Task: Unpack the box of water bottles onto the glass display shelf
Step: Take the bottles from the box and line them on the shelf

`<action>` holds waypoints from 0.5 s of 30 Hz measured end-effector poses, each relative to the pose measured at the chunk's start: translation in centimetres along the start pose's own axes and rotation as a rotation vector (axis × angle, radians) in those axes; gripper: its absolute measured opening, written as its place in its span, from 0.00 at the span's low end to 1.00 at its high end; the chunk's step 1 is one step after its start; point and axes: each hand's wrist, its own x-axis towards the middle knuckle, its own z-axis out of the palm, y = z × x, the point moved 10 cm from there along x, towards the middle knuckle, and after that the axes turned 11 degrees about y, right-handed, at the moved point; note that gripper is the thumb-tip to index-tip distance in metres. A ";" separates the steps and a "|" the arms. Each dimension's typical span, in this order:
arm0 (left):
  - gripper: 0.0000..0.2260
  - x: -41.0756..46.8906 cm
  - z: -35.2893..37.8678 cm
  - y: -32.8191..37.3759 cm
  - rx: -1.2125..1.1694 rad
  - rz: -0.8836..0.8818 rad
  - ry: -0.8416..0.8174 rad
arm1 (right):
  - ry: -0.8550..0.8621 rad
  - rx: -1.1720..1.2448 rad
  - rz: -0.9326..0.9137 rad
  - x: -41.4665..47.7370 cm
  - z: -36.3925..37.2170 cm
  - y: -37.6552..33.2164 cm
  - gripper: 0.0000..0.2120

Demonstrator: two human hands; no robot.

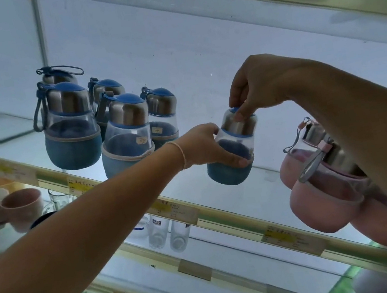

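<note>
We see the left hand curled around a blue water bottle on the glass shelf, right of five blue bottles; the right hand pinches its cap.

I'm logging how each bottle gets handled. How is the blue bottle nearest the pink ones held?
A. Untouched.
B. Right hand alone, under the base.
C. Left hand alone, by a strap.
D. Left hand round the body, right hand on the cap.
D: the left hand wraps the body of the blue bottle while the right hand pinches its cap from above.
</note>
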 end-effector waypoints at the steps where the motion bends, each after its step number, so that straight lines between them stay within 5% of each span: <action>1: 0.29 0.0 0.4 -0.3 -0.013 -0.005 -0.055 | -0.008 0.028 0.008 -0.3 0.1 0.4 0.12; 9: 0.23 -0.5 3.0 -0.2 -0.106 0.050 -0.258 | -0.058 0.259 0.015 -2.2 0.5 1.9 0.17; 12: 0.25 -0.4 2.5 -0.5 -0.068 0.023 -0.212 | -0.035 0.305 0.014 -2.4 0.2 2.4 0.18; 15: 0.31 -0.9 1.9 -0.5 -0.035 -0.011 -0.078 | 0.173 0.249 0.055 -2.3 -1.6 3.7 0.12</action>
